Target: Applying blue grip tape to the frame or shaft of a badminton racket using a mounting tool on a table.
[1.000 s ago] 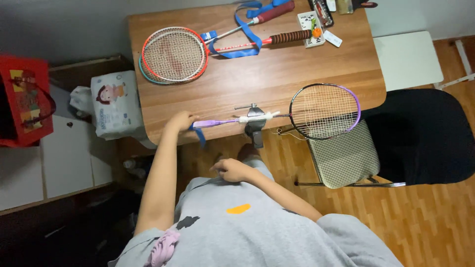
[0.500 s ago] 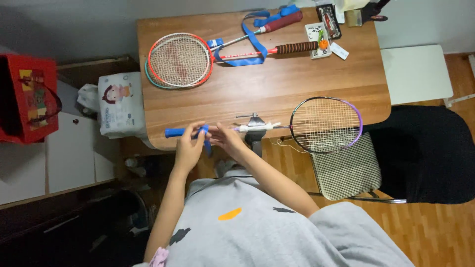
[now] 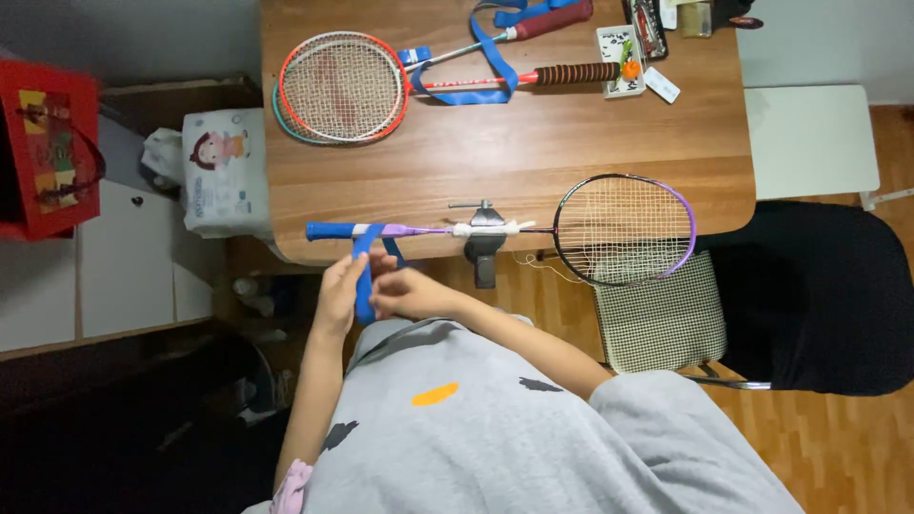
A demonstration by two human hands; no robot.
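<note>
Both hands meet just below the desk [image 3: 495,152] edge: left hand [image 3: 340,297] and right hand [image 3: 405,293] pinch the blue grip tape [image 3: 364,276]. It hangs from the purple racket [image 3: 533,228], whose handle lies crosswise just above them, left hand nearer its butt.

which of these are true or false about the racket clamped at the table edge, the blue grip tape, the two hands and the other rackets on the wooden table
1. The purple-framed racket is held by a dark clamp at the edge of the wooden table. True.
2. Both hands hold the strip of blue grip tape below the handle. True: left hand, right hand.
3. The handle is wrapped in blue along its whole length. False: only the end is blue; the rest shows purple.
4. The red-framed racket hangs off the table. False: it lies flat on it.
</note>
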